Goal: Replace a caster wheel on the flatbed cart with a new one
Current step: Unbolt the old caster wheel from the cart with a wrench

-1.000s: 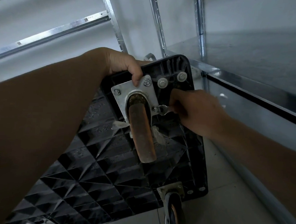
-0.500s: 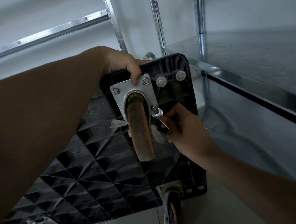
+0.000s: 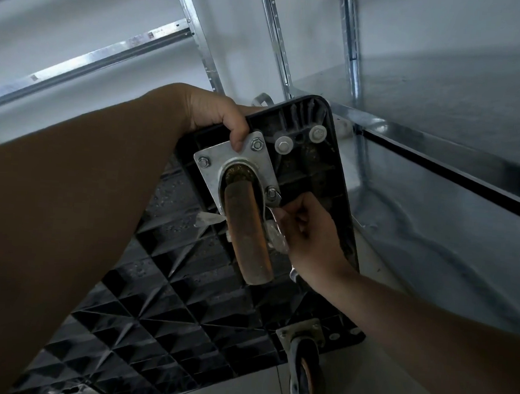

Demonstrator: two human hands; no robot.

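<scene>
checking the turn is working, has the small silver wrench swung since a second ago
Yes. The small silver wrench, held by the right hand, has swung clockwise about the nut on the grey steel caster plate: its handle pointed right before and now points down.

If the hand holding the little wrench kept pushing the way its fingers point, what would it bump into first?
Probably the silver nut on the shiny metal caster plate. The right hand points its small metal wrench up there, beside the rusty orange wheel. Depth is hard to judge.
</scene>
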